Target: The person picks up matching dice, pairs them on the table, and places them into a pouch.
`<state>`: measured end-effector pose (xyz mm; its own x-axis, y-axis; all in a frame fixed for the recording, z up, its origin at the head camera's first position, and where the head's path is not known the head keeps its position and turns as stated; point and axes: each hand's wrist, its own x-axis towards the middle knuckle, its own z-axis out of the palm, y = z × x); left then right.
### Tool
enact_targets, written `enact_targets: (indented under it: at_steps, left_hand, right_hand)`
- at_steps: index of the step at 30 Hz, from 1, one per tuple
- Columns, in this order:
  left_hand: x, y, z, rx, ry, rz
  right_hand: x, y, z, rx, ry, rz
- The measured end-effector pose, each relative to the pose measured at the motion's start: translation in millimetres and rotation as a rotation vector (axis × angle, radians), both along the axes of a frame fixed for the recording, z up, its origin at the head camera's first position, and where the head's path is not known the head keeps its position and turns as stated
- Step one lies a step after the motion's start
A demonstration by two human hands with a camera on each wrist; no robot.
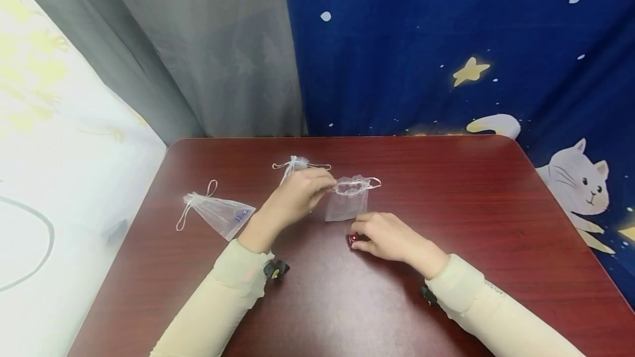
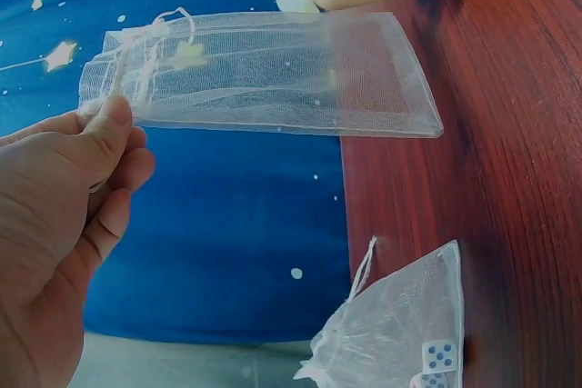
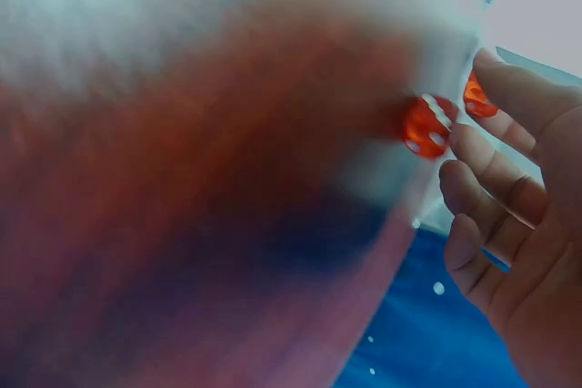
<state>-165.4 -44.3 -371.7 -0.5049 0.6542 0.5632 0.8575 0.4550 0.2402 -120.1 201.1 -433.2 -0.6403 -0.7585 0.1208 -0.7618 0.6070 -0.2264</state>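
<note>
At its mouth, a sheer white drawstring bag (image 1: 345,208) is pinched between the thumb and fingers of my left hand (image 1: 302,191). The bag (image 2: 273,74) looks flat and see-through in the left wrist view, with nothing showing inside. My right hand (image 1: 387,236) is just in front of the bag, low over the table, with red dice at its fingertips. In the right wrist view one red die (image 3: 479,97) sits between thumb and finger. Another red die (image 3: 427,126) shows at the fingertips.
On the left of the table (image 1: 397,302) lies a drawstring bag (image 1: 213,214) holding blue dice (image 1: 241,215). Behind my left hand is another bag (image 1: 297,163); the left wrist view shows white dice (image 2: 440,357) in it. Curtains (image 1: 397,43) hang beyond the far edge.
</note>
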Motion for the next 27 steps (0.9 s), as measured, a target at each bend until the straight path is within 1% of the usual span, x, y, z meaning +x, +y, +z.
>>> enact_targets:
  at_steps: [6,19,22,27]
  left_hand:
    - [0.3,-0.6,0.1,-0.015,-0.005,0.013]
    - [-0.8,-2.1,-3.0,-0.020,0.001,0.008]
    - [-1.1,-1.4,-3.7,-0.020,0.008,0.003]
    - [-1.8,1.2,-4.2,-0.008,0.017,-0.022]
  right_hand:
    - [-3.3,5.7,19.9,-0.058,0.032,-0.014]
    - [-10.2,12.0,60.6,-0.166,0.069,-0.005]
    - [-11.9,11.3,71.1,-0.201,0.078,-0.001]
    - [-15.6,9.8,90.4,-0.272,0.104,-0.007]
